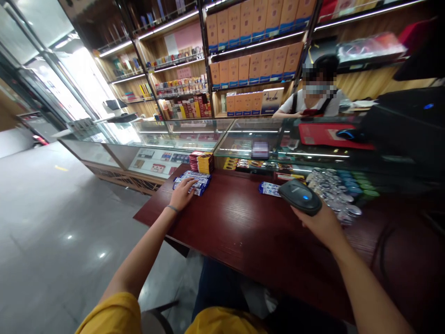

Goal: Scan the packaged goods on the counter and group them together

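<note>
Left hand lies flat, fingers spread, palm down on a loose pile of blue-and-white flat packets at the far left corner of the dark red wooden table. Right hand is closed around a black handheld barcode scanner with a blue light, head aimed toward a single blue-and-white packet lying just beyond it on the table. Stack of red-and-yellow cartons stands right behind the pile, touching it or nearly so. Heap of clear-wrapped round items sits right of the scanner. Glass display counter runs behind the table, small boxed goods inside; details too blurred. Another person in a white top sits behind the counter.
</note>
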Demonstrator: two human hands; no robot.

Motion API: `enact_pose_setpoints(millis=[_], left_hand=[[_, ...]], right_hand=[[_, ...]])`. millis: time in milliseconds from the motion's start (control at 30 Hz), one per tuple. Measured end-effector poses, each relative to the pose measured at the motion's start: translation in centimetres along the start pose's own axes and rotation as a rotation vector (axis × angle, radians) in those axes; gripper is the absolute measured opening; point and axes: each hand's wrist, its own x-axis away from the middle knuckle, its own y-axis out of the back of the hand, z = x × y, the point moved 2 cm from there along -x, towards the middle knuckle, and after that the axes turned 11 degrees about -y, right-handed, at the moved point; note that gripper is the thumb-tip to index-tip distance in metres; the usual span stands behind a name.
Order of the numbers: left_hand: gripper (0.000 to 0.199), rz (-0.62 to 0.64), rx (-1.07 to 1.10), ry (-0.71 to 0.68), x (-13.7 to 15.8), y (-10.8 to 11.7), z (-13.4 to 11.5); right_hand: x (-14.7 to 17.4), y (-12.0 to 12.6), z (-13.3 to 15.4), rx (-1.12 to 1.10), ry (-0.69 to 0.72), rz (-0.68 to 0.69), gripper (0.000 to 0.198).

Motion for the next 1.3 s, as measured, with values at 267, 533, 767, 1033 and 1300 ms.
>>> enact_pose_setpoints(millis=[267, 533, 767, 1033, 1300], left_hand=[[0.027, -0.164, 0.449, 0.022, -6.6, -6.4, -9.3], [0.031, -0.046, 0.976, 0.051, -11.0, -13.9, -19.2], [0.032, 0.058, 0.642, -0.143, -13.0, -18.8, -23.0], [0.024, 0.151, 0.145, -0.296, -13.2, -19.9, -22.9], [0.015, 0.084, 0.246, -0.323, -13.0, -19.6, -23.2]], right_hand=[[-0.2, 1.4, 0.6, -0.032, -0.032, -0.07, 0.051], [-0.6, 2.8, 0.5, -0.127, -0.079, -0.127, 0.055], [-0.5, 3.6, 0.3, -0.235, -0.213, -0.163, 0.051], [-0.5, 3.6, 0.4, -0.248, -0.193, -0.164, 0.046], [-0.4, 3.7, 0.7, -0.223, -0.184, -0.149, 0.051]])
